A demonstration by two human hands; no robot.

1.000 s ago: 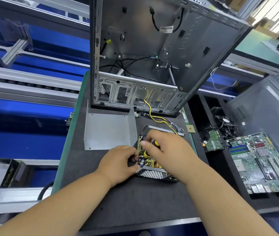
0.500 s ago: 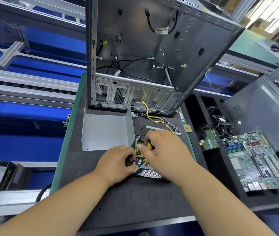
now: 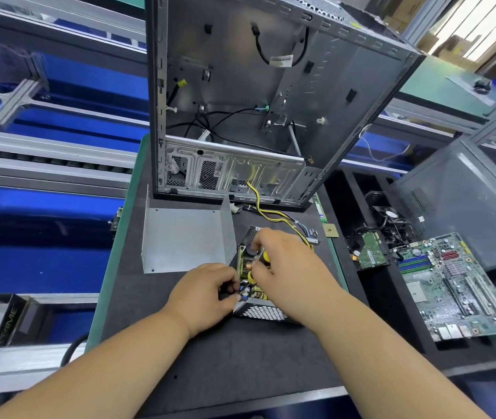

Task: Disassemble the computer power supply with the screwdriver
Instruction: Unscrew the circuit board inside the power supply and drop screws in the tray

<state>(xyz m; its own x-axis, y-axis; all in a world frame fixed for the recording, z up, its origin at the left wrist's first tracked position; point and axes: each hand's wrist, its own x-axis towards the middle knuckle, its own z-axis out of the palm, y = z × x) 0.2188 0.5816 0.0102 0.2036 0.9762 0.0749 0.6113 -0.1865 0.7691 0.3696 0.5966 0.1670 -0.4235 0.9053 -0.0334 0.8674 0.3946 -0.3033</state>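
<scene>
Head view: power supply lies opened just before the upright computer case. Right hand grips the yellow screwdriver; left hand pinches something small at its corner. Judged rigid, weighty, sharp-edged; hold the mesh housing, not the fragile board

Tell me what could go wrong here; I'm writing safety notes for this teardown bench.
1. The left hand has fingertips inside the open power supply beside the screwdriver held by the right hand; a slip could jab them.
2. Bare fingers touch the exposed board, which may hold charge.
3. The yellow cables run into the upright computer case; tugging the supply might tip it.
</scene>
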